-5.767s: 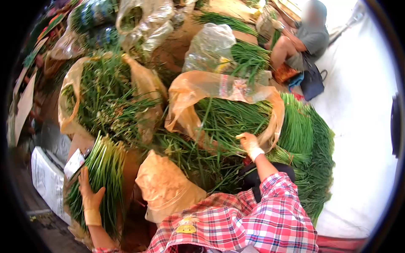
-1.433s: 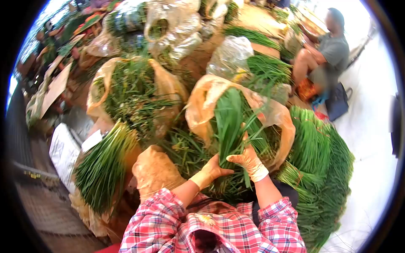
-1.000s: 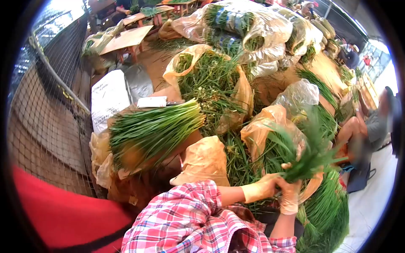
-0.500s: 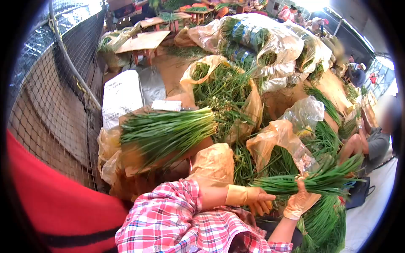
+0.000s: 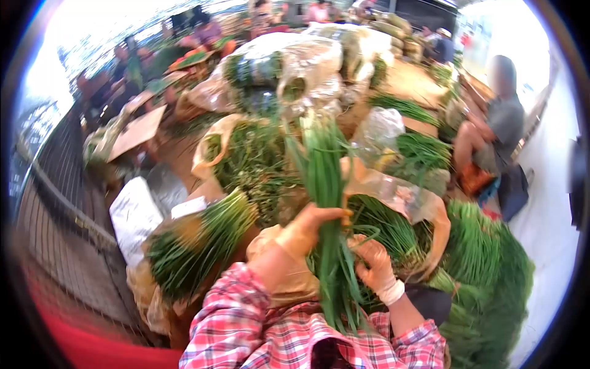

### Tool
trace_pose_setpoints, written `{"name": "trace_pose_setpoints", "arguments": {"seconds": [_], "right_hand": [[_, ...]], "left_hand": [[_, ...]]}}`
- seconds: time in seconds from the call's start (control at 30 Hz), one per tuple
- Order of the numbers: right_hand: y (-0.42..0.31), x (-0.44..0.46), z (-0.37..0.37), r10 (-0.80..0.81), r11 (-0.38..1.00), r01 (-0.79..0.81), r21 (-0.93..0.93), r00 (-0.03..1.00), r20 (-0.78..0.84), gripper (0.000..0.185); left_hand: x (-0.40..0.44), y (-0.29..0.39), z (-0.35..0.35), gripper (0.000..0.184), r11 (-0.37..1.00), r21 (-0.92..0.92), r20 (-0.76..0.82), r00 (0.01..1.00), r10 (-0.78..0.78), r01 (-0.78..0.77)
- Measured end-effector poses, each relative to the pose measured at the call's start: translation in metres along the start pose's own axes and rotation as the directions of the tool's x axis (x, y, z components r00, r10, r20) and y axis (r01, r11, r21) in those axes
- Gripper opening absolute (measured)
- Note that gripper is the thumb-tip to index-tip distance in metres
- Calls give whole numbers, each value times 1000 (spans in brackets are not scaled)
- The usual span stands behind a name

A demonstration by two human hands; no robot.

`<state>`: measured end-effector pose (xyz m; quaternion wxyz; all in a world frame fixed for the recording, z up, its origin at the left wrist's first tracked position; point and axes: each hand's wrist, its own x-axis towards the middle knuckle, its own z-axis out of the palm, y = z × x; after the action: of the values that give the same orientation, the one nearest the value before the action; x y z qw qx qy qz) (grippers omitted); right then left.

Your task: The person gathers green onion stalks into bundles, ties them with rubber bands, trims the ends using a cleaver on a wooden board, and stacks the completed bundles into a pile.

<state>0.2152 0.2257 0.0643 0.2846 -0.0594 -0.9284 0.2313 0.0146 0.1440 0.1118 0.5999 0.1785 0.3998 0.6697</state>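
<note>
My gloved left hand (image 5: 307, 229) is wrapped round a bunch of long green stalks (image 5: 324, 166), held upright in front of me with pale ends at the top. My gloved right hand (image 5: 373, 263) is just right of the bunch's lower leaves, its fingers curled; a thin leaf loops by them, and what they pinch is too small to tell. Behind that hand an orange plastic bag (image 5: 435, 212) holds more green stalks. At the left a large bunch (image 5: 200, 249) lies on a board. An orange-wrapped bundle (image 5: 295, 280) sits under my left forearm.
Tied green bunches (image 5: 476, 246) are piled at the right. A second open bag (image 5: 212, 147) with loose greens stands behind my left hand. A person (image 5: 504, 123) sits at the right beside a black bag (image 5: 513, 192). Netting (image 5: 67, 227) runs along the left; filled clear bags (image 5: 307, 58) lie farther back.
The bunch has gone from lying sideways in my right hand to upright in my left hand. My right hand has moved to its lower leaves. The view has turned to the right.
</note>
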Motion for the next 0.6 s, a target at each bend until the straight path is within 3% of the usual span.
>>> {"name": "trace_pose_setpoints", "arguments": {"seconds": [0.03, 0.07, 0.1, 0.13, 0.2, 0.23, 0.33, 0.37, 0.4, 0.47, 0.53, 0.6], "right_hand": [[19, -11, 5, 318, 873, -269, 407, 947, -56, 60], [30, -21, 5, 586, 531, -394, 751, 810, 11, 67], [24, -10, -8, 650, 328, -335, 883, 759, 46, 77], [24, 1, -17, 679, 173, -344, 923, 721, 142, 89], [34, 12, -12, 583, 82, -154, 985, 808, 78, 97], [37, 23, -10, 587, 49, -137, 989, 805, 83, 98], [23, 53, -1, 546, -81, -136, 987, 822, 159, 89], [13, 63, 3, 512, 65, -255, 965, 838, 187, 72], [7, 61, 12, 569, 145, -381, 913, 787, 238, 46], [0, 64, 7, 640, 177, -597, 783, 674, 369, 30], [-1, 58, 13, 630, 214, -558, 802, 706, 323, 23], [26, 40, 34, 647, 408, -610, 679, 718, 257, 23]], "left_hand": [[3, 10, -10, 33, 994, 109, -16, 999, 29, -27], [7, 18, -19, 32, 975, 216, -29, 997, 67, -60], [5, 26, -24, 33, 967, 252, 21, 999, 38, -42], [2, 31, -29, 34, 957, 288, 64, 998, 7, -25], [-15, 39, -20, 33, 890, 447, 45, 992, -121, 89], [-16, 34, -32, 37, 801, 594, 8, 994, -105, 80], [-32, 21, -39, 38, 625, 776, -35, 995, -96, 87], [-37, 17, -43, 38, 620, 778, -41, 993, -112, 102], [-43, 15, -47, 42, 630, 764, -48, 986, -161, 140], [-50, 8, -62, 45, 641, 743, -73, 975, -208, 193], [-52, -3, -89, 56, 538, 842, 115, 988, -102, -42], [-59, -12, -103, 69, 261, 934, 225, 969, 100, -244]]}}
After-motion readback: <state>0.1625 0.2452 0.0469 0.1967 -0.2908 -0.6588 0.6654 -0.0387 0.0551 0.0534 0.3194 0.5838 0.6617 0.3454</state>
